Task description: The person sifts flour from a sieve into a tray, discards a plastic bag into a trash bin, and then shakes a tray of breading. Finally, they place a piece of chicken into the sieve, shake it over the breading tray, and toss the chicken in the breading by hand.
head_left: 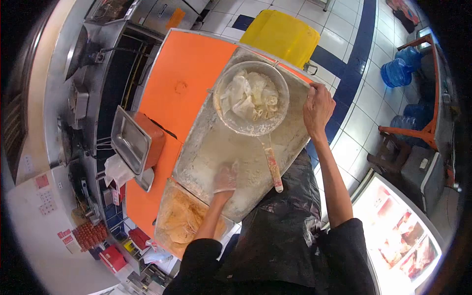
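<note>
My left hand (225, 178), in a clear plastic glove, is low over the white flour (211, 147) in a long metal tray (189, 164). It is blurred, so how its fingers are held does not show. At the tray's far right corner, my bare right hand (319, 108) has its fingers curled over the rim. Between the hands, a round sieve (231, 129) rests across the tray's far part, its floury handle (273, 167) pointing toward my body. Crumpled clear plastic (246, 93) and pale lumps lie inside the sieve.
An orange counter (182, 88) surrounds the tray, with a metal pan (130, 140) at left. Nearer me stands a bin of tan crumbs under plastic (182, 216). Beyond are a yellow container (280, 37), blue water jugs (396, 73) and a lit display case (403, 231).
</note>
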Tool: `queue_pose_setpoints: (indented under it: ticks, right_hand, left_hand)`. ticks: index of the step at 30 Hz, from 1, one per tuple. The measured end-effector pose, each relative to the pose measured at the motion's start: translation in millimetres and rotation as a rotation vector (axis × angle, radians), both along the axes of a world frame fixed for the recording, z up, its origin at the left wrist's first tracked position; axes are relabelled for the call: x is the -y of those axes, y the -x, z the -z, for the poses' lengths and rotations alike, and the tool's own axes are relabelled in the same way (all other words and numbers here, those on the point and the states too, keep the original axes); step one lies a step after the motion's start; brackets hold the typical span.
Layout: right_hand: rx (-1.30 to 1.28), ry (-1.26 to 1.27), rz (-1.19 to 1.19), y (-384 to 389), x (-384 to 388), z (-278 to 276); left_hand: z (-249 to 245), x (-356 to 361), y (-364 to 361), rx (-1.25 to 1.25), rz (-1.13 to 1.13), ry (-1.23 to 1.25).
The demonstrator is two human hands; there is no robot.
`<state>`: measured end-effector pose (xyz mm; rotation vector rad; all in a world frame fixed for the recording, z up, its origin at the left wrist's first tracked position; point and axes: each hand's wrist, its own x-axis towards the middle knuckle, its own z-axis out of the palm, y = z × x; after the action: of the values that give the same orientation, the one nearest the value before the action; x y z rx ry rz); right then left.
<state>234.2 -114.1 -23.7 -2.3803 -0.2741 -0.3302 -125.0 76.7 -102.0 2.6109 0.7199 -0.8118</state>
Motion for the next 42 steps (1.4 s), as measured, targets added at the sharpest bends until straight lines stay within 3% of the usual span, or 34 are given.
queue_pose_setpoints:
  ticks: [1, 3, 7, 9, 10, 12, 15, 19, 21, 22, 24, 25, 27, 29, 31, 32, 34, 36, 37, 40, 42]
  right_hand:
    - [0.012, 0.008, 0.006, 2, -1, 0]
    - [0.006, -0.001, 0.016, 1, -1, 3]
    - [-0.012, -0.010, 0.021, 3, 0, 0]
    - [-0.002, -0.020, 0.021, 5, 0, 1]
    - [0.012, -0.018, 0.019, 2, 0, 1]
    - [-0.010, -0.030, 0.023, 0, -1, 1]
    - [-0.025, -0.036, 0.024, 4, 3, 2]
    - [-0.014, -0.025, 0.025, 0, 1, 5]
    - [-0.030, -0.018, 0.021, 0, 2, 2]
    - [-0.047, -0.019, 0.023, 1, 0, 1]
    - [-0.057, -0.010, 0.012, 1, 1, -2]
    - [-0.056, -0.005, 0.006, 2, 2, -3]
    - [-0.053, -0.015, -0.007, 2, 1, -1]
    - [-0.045, -0.034, 0.028, -1, 3, 2]
    - [-0.022, -0.029, 0.014, -1, 2, 4]
    - [0.012, -0.050, 0.027, -1, 1, 2]
    - [-0.013, -0.051, 0.028, -1, 2, 0]
    - [-0.036, -0.054, 0.017, 0, 0, 2]
    - [-0.012, -0.052, 0.019, -1, 0, 4]
    - [0.010, -0.046, 0.009, 5, 2, 5]
    - [0.027, -0.062, 0.032, -2, 1, 2]
  left_hand:
    - [-22, -1, -10, -0.001, -0.002, -0.009]
    - [-58, -6, -32, 0.222, -0.292, -0.046]
    - [-34, 28, -31, 0.396, -0.262, -0.223]
    - [-29, 22, -29, 0.331, -0.338, 0.035]
    - [-31, 16, -30, 0.341, -0.336, 0.030]
    - [-35, 2, -33, 0.389, 0.002, -0.243]
    - [61, -9, 7, 0.353, 0.119, -0.041]
    - [-13, 54, -55, 0.649, -0.120, -0.103]
    - [-25, 32, -70, 0.455, 0.215, 0.026]
    - [-20, 25, -88, 0.450, 0.208, 0.027]
    - [-6, 18, -119, 0.948, -0.163, 0.290]
    - [-4, 26, -120, 0.946, -0.173, 0.287]
    - [-5, 40, -130, 0.331, 0.243, -0.012]
    - [3, 49, -83, 0.741, 0.402, 0.013]
    - [-14, 46, -52, 0.509, 0.571, 0.258]
    - [-14, 42, -49, 0.502, 0.577, 0.267]
    - [-11, 34, -50, 0.178, 0.422, 0.164]
    - [-10, 25, -86, 0.707, 0.515, -0.057]
    - [-5, 29, -97, 0.703, 0.507, -0.057]
    - [14, 45, -95, 0.591, 0.433, -0.062]
    - [10, 45, -67, 0.215, 0.402, 0.162]
